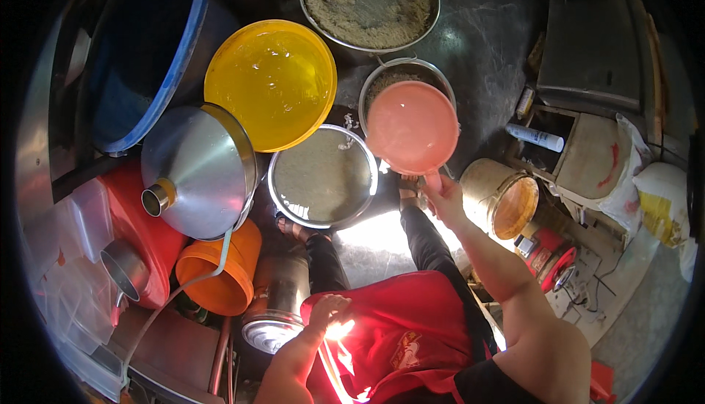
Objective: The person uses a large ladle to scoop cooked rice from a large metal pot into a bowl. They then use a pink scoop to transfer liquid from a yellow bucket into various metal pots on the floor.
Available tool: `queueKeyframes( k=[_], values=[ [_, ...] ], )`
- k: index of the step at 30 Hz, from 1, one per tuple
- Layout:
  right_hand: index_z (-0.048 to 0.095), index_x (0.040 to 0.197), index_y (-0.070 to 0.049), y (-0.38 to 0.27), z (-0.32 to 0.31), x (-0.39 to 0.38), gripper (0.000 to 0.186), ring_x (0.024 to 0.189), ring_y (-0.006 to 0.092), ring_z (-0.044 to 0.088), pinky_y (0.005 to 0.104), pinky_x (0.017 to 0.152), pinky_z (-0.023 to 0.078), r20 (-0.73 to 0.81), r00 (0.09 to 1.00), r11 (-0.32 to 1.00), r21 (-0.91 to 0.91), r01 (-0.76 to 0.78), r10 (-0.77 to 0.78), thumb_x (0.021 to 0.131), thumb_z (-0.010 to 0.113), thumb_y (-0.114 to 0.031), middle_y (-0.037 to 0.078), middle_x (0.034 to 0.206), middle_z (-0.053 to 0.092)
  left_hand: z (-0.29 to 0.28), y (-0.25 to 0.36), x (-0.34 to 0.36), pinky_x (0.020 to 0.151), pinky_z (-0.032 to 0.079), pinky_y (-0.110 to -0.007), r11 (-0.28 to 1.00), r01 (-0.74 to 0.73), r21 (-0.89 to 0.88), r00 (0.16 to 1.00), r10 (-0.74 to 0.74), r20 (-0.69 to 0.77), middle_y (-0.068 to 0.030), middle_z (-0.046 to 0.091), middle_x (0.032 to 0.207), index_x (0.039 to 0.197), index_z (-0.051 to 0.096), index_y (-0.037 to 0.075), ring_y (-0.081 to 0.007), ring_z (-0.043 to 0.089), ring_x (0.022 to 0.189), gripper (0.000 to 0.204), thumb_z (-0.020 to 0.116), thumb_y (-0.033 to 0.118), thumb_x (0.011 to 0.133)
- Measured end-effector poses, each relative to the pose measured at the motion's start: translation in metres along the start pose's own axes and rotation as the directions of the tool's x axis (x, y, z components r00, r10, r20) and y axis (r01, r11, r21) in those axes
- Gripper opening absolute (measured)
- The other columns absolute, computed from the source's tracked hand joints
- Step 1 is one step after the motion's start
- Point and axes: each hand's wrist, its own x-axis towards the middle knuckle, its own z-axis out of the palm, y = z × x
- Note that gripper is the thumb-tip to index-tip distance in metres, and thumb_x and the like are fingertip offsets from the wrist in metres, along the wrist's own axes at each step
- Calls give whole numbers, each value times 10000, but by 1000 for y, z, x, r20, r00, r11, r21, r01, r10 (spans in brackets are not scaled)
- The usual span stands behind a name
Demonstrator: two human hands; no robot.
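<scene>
My right hand (446, 195) grips the handle of a pink plastic dipper (411, 125), held over the front of a steel bowl (396, 70) with grainy contents. Left of the dipper is a wide steel pan (316, 176) with murky greyish contents. Above that pan sits a yellow basin (268, 81) of clear liquid. My left hand (332, 308) is low against my red apron (396, 330), its fingers curled; what they hold, if anything, is hidden.
A blue tub (169, 59), steel funnel (194, 169), orange bucket (217, 272) and red basin (158, 239) crowd the left. A pan of coarse meal (367, 0) lies ahead. On the right are a worn bucket (499, 198), a red appliance (543, 257) and a sack (661, 202).
</scene>
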Motion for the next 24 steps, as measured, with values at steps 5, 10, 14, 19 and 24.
queueKeyframes(
  k=[5, 10, 14, 19, 24],
  values=[
    [500, 752, -84, 46, -38, 26, 156, 343, 60, 369, 225, 312, 274, -172, 982, 995, -43, -90, 81, 867, 597, -125, -24, 492, 436, 2, 4, -4, 973, 387, -340, 997, -30, -69, 998, 26, -57, -2, 610, 1131, 1142, 580, 150, -163, 548, 1105, 416, 577, 426, 831],
    [485, 729, -87, 92, -70, 60, 178, 340, 73, 372, 245, 302, 263, -262, 950, 983, -24, -184, 171, 869, 588, -123, -20, 489, 431, 23, -8, -10, 933, 418, -318, 597, 129, -792, 977, -215, -4, -33, 622, 1070, 1081, 580, 95, -164, 571, 1082, 252, 567, 211, 858],
    [492, 692, -79, 185, -117, 94, 205, 327, 84, 366, 254, 295, 257, -339, 940, 955, -290, -67, -37, 865, 592, -122, -3, 484, 437, 63, -28, -21, 956, 410, -322, -474, 156, -866, 945, -184, 271, -75, 626, 1037, 1053, 568, 49, -166, 569, 1096, 199, 526, 95, 864],
    [496, 684, -74, 190, -125, 96, 209, 322, 89, 362, 259, 293, 250, -372, 927, 964, -262, -56, -48, 864, 595, -117, 3, 479, 437, 76, -52, -20, 995, 385, -327, 542, 166, -824, 982, -17, 186, -88, 608, 1126, 1097, 546, 41, -166, 541, 1143, 235, 499, 118, 880],
    [532, 696, -55, 179, -134, 94, 201, 362, 106, 428, 275, 335, 309, -402, 911, 935, -349, -60, -92, 846, 613, -163, 14, 494, 477, 87, -49, -17, 991, 368, -337, 361, 73, -930, 996, 12, 83, -33, 617, 1161, 1061, 613, 105, -179, 544, 1139, 261, 566, 193, 820]
  ],
)
